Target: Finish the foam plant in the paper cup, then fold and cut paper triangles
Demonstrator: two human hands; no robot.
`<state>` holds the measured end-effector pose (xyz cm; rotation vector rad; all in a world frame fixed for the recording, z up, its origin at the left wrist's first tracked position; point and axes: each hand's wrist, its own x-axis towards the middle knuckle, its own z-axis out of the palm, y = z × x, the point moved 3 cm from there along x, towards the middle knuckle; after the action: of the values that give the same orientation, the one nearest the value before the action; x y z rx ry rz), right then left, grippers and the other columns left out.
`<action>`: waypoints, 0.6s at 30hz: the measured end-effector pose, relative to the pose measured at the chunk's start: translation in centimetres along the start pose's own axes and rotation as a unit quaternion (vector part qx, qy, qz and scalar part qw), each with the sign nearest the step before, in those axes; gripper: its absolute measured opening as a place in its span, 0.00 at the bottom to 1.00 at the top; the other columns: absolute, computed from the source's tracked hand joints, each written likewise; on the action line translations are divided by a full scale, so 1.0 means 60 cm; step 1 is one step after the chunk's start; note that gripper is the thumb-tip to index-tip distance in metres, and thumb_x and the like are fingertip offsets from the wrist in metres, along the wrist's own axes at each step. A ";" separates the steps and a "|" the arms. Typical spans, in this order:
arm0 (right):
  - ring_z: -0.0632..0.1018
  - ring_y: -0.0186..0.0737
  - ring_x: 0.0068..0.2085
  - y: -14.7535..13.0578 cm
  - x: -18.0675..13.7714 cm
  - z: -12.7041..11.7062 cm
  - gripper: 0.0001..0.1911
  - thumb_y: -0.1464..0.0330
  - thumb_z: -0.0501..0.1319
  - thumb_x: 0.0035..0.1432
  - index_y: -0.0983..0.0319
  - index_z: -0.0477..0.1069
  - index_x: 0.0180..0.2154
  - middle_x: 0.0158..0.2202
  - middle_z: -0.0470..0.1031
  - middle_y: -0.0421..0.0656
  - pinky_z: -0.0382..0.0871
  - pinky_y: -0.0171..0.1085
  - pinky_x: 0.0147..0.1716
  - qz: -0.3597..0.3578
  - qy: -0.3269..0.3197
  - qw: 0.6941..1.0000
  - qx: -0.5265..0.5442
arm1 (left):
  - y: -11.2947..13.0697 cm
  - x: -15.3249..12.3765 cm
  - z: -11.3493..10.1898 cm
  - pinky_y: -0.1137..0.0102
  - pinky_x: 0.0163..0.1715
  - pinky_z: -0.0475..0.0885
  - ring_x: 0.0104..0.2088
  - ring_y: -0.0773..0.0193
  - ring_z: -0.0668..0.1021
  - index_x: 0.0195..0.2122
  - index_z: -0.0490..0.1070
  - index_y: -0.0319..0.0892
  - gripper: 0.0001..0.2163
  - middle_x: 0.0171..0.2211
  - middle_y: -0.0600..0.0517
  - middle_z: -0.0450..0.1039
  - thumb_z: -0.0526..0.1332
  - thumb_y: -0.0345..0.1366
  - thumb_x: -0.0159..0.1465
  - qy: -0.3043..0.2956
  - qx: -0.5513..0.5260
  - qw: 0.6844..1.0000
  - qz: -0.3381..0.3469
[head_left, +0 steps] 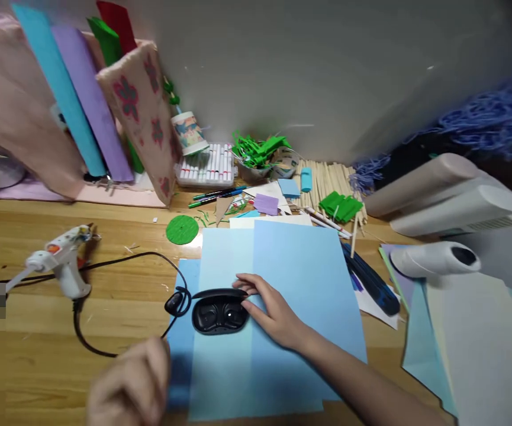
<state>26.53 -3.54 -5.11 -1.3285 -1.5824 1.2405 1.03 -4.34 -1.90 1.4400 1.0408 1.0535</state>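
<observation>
A black earbud case (220, 313) lies with its lid up on light blue paper sheets (300, 266) in the middle of the wooden table (29, 367). My right hand (276, 313) reaches in from the lower right, with its fingers on the case's lid and right side. My left hand (131, 387) is low at the bottom edge, left of the case. It is blurred, with its fingers curled, and I cannot see anything in it.
A white glue gun (63, 263) stands at the left, its black cord (118, 263) looping up to the case. At the back are a green paper disc (182, 229), markers (209, 163), green scraps (258, 149), wooden sticks (327, 177) and leaning paper rolls (76, 100). Dark blue scissors (371, 284) and white rolls (442, 195) lie at the right.
</observation>
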 end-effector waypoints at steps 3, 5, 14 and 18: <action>0.69 0.36 0.48 0.001 0.000 0.003 0.20 0.68 0.51 0.61 0.58 0.54 0.55 0.49 0.66 0.45 0.63 0.38 0.49 0.012 -0.006 1.000 -0.013 | -0.009 0.056 0.003 0.67 0.36 0.69 0.36 0.61 0.72 0.39 0.69 0.45 0.11 0.36 0.51 0.68 0.63 0.38 0.56 -0.019 0.280 0.960 0.006; 0.69 0.37 0.48 0.003 0.000 0.004 0.19 0.68 0.51 0.62 0.58 0.54 0.54 0.49 0.66 0.45 0.63 0.38 0.49 0.018 -0.004 1.000 -0.020 | -0.017 0.073 0.003 0.63 0.43 0.68 0.42 0.58 0.71 0.46 0.66 0.46 0.18 0.41 0.50 0.68 0.63 0.42 0.54 -0.013 0.402 0.915 0.019; 0.69 0.39 0.49 0.012 -0.001 0.009 0.18 0.65 0.49 0.62 0.57 0.55 0.54 0.49 0.67 0.46 0.63 0.41 0.49 0.028 0.005 0.999 -0.033 | -0.041 0.057 0.010 0.64 0.48 0.66 0.47 0.60 0.72 0.50 0.64 0.44 0.14 0.46 0.48 0.70 0.54 0.37 0.63 -0.090 0.483 0.867 0.085; 0.69 0.40 0.49 0.012 -0.001 0.010 0.17 0.64 0.49 0.62 0.57 0.56 0.53 0.49 0.67 0.46 0.64 0.41 0.49 0.024 0.014 0.999 -0.033 | -0.022 0.056 -0.003 0.69 0.44 0.67 0.42 0.63 0.74 0.45 0.67 0.43 0.10 0.41 0.50 0.73 0.52 0.33 0.65 -0.036 0.427 0.900 0.079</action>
<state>26.18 -3.75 -5.97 -1.4274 -1.5922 1.2018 1.58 -0.94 -2.91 2.2734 1.4386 0.6436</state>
